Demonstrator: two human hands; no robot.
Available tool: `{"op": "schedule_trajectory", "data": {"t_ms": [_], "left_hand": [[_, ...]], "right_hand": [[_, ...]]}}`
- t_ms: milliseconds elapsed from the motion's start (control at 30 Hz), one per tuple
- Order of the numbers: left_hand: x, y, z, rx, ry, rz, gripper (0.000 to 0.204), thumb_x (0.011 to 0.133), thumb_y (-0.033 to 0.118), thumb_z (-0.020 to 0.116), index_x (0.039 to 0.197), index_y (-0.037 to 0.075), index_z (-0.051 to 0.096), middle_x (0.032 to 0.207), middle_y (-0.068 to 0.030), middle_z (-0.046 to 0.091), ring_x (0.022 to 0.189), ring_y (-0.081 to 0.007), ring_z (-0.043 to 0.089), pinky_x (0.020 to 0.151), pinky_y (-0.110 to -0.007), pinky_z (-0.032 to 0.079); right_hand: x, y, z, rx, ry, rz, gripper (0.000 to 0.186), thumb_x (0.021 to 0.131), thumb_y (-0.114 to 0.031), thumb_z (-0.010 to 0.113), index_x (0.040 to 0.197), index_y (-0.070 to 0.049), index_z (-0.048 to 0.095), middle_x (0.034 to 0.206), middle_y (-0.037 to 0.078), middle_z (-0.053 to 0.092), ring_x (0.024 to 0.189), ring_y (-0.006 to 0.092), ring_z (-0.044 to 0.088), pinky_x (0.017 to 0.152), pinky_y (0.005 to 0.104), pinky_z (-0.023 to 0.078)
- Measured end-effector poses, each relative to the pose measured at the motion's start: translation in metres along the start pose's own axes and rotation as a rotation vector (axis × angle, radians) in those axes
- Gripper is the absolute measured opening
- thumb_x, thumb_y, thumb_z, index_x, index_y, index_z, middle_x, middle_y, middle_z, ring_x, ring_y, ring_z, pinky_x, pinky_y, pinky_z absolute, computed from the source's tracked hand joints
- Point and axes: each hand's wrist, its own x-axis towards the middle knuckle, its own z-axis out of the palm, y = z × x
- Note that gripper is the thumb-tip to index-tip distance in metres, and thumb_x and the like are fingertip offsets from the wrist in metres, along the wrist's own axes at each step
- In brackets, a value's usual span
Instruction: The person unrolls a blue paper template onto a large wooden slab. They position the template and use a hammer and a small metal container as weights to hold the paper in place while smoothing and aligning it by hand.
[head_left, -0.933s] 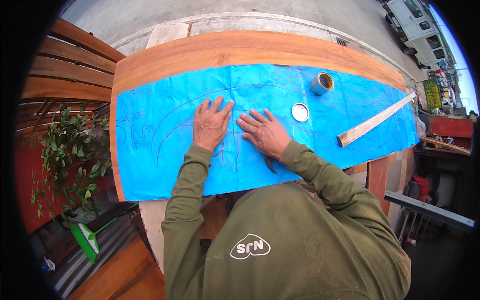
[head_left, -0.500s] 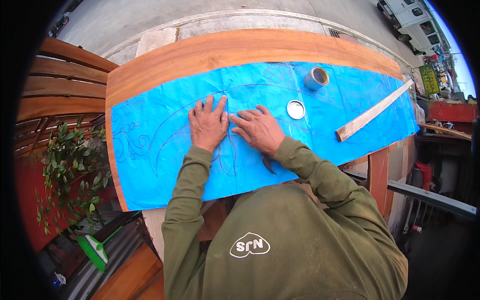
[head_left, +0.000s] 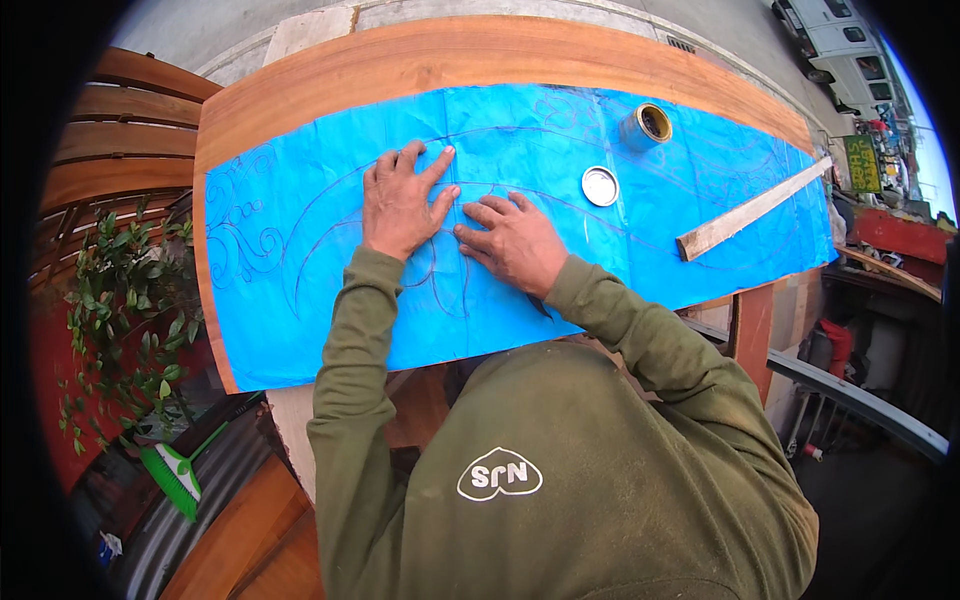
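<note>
A large blue sheet (head_left: 330, 345) with dark curved line drawings and fold creases lies over a wooden board (head_left: 400, 62). My left hand (head_left: 402, 208) rests flat on the sheet left of its middle crease, fingers spread and thumb out to the right. Just to its right, my right hand (head_left: 515, 243) presses on the sheet with its fingers apart and slightly bent. Neither hand shows anything held. Part of a dark curved shape (head_left: 541, 306) peeks out below the right wrist; what it is cannot be made out.
Right of my hands, a round metal lid (head_left: 600, 186), an opened can (head_left: 645, 126) and a flat wooden stick (head_left: 752, 213) lie on the sheet. A slatted wooden bench (head_left: 140, 135) and leafy plant (head_left: 135, 310) stand left, a green broom (head_left: 175, 478) lower left. A white vehicle (head_left: 840, 50) stands far right.
The view has shifted, so the board sits higher. My left thumb has spread away from the fingers toward the right. My right fingers are a little more bent and remain on the sheet.
</note>
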Motion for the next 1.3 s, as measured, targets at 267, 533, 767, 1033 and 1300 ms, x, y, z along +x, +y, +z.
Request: {"op": "schedule_trajectory", "data": {"t_ms": [267,533,767,1033,1300], "left_hand": [[-0.005,0.004,-0.001,-0.001,-0.019,-0.054,0.057,0.095,0.045,0.080,0.150,0.031,0.070,0.144,-0.0074,0.062,0.130,-0.0348,0.056,0.107,-0.052,0.045],[-0.024,-0.006,-0.011,-0.127,-0.181,-0.022,0.077,0.088,0.050,0.084,0.158,0.031,0.062,0.168,-0.0111,0.047,0.147,-0.0410,0.045,0.120,-0.057,0.040],[-0.022,-0.002,-0.012,-0.109,-0.164,-0.043,0.080,0.084,0.053,0.086,0.156,0.029,0.063,0.167,-0.0112,0.048,0.148,-0.0414,0.044,0.120,-0.058,0.040],[-0.023,0.000,-0.007,-0.108,-0.099,-0.042,0.072,0.086,0.055,0.086,0.150,0.028,0.068,0.164,-0.0098,0.051,0.146,-0.0405,0.046,0.119,-0.058,0.041],[-0.022,0.000,-0.007,-0.094,-0.104,-0.033,0.072,0.086,0.055,0.086,0.150,0.028,0.068,0.165,-0.0097,0.050,0.145,-0.0409,0.047,0.119,-0.058,0.042]], "right_hand": [[-0.019,-0.010,-0.005,-0.022,-0.069,-0.106,0.034,0.105,-0.032,0.068,0.134,-0.017,0.074,0.144,0.008,0.064,0.135,0.0312,0.059,0.112,0.0582,0.049],[-0.018,-0.012,-0.003,0.063,-0.050,-0.056,0.033,0.104,-0.031,0.070,0.132,-0.014,0.074,0.144,0.008,0.064,0.133,0.0300,0.059,0.106,0.0530,0.051],[-0.013,-0.009,-0.006,0.079,-0.007,-0.076,0.029,0.103,-0.030,0.071,0.127,-0.015,0.075,0.123,0.007,0.066,0.119,0.0290,0.063,0.101,0.0483,0.052],[-0.012,-0.006,-0.003,0.030,0.011,-0.087,0.030,0.102,-0.029,0.070,0.129,-0.016,0.075,0.124,0.008,0.066,0.117,0.0299,0.063,0.100,0.0494,0.051],[-0.020,-0.020,-0.009,-0.045,-0.040,-0.159,0.032,0.104,-0.028,0.067,0.130,-0.009,0.073,0.127,0.008,0.065,0.117,0.0286,0.061,0.100,0.0485,0.051]]}}
